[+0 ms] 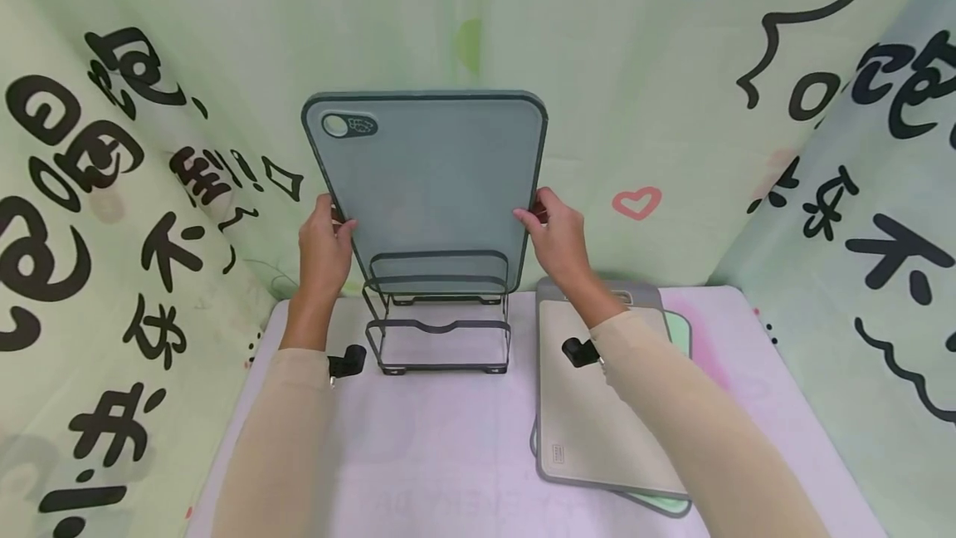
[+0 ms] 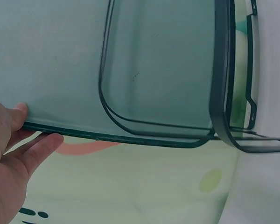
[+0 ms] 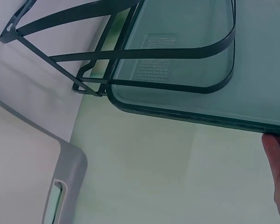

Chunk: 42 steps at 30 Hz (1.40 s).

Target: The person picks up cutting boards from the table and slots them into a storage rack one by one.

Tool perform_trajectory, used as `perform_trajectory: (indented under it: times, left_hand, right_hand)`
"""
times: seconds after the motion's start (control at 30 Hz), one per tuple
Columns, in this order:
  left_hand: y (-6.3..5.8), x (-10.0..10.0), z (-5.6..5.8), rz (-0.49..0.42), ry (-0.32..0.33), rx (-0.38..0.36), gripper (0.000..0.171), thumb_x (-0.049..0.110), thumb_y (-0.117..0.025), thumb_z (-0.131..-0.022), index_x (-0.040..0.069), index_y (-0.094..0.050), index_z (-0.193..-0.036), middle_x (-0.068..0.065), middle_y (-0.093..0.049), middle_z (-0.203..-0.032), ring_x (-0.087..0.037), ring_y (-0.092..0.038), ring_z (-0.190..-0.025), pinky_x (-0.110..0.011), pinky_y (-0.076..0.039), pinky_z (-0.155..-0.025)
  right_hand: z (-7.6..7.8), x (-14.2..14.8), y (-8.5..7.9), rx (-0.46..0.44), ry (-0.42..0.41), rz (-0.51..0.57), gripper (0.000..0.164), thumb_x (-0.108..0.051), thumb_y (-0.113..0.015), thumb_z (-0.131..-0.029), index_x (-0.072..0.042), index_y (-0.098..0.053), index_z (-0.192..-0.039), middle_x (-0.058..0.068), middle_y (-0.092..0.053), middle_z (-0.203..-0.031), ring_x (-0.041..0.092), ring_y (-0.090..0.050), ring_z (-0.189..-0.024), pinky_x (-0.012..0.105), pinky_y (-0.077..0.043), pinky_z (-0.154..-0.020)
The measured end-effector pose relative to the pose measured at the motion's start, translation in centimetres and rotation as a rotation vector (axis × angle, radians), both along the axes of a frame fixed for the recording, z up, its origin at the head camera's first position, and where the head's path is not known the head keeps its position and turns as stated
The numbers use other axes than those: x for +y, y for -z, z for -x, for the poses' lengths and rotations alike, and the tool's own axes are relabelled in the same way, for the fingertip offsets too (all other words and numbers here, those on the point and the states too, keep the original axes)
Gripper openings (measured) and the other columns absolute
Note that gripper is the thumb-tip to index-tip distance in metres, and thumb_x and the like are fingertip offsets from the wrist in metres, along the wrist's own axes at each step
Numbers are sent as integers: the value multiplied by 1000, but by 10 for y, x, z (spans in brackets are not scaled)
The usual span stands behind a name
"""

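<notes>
The grey-blue board stands at the back of the black rack, its lower part crossed by wire loops; whether its bottom edge touches down is hard to tell. The left hand pinches its left edge, the right hand its right. A narrow gap separates the rack from a beige board, partly covered by the right sleeve.

Grey-blue board, dark-grey rack, grey-rimmed beige board; black-lettered pale-green curtain

boards: 3 (counting one mostly covered) | rack: 1 | hands: 2
</notes>
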<state>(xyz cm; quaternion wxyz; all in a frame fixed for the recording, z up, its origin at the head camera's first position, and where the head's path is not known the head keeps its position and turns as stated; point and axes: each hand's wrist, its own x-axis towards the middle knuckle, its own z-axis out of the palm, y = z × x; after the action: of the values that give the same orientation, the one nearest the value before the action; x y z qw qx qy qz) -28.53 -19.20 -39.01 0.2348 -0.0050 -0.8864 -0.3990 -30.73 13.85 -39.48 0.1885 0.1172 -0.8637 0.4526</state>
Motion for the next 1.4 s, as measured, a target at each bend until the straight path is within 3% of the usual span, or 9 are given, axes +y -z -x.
perform_trajectory:
  times: [0.87,1.4]
  left_hand:
    - [21,-8,4,3,-15,-61,30,5,-59,-104,-5,-49,-131,-30,-64,-116,-45,-66,-101,-57,-54,-86]
    - [33,-8,9,4,-25,-91,35,6,-56,-106,-5,-46,-137,-31,-62,-125,-46,-64,-109,-58,-54,-91]
  right_hand:
    - [5,-10,14,-82,-16,-21,24,-23,-68,-101,-3,-61,-112,16,-71,-103,30,-68,-97,45,-58,-86]
    - [8,-14,18,-111,-8,-30,26,-23,-66,-102,-2,-60,-115,18,-71,-106,32,-68,-98,46,-57,-84]
